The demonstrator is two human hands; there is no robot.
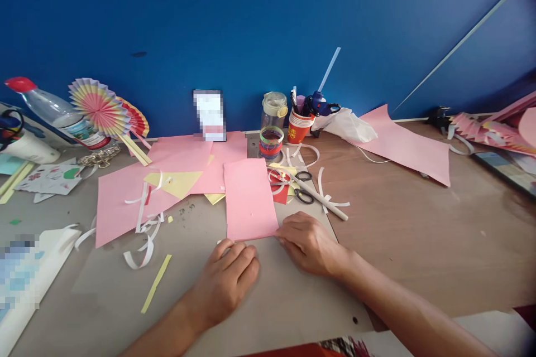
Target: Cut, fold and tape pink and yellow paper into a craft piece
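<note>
A rectangular sheet of pink paper (pixel 251 198) lies in front of me, its near edge looking slightly thick, as if folded. At that edge's left end sits my left hand (pixel 228 279), closed, with curled fingers against the paper and the fingertips mostly hidden. My right hand (pixel 307 242) pinches the near right corner of the same sheet. Just beyond it are scissors (pixel 304 187) with black handles and a pale rod (pixel 322 198), resting over red and yellow paper scraps.
Larger pink sheets (pixel 121 203), white paper curls (pixel 142 256) and a yellow strip (pixel 156 284) lie to the left. Along the blue wall stand a phone (pixel 209 117), a clear bottle (pixel 272 122) and a red cup (pixel 299 129) of tools. A folded paper fan (pixel 100 106) leans by a red-capped bottle (pixel 54 109).
</note>
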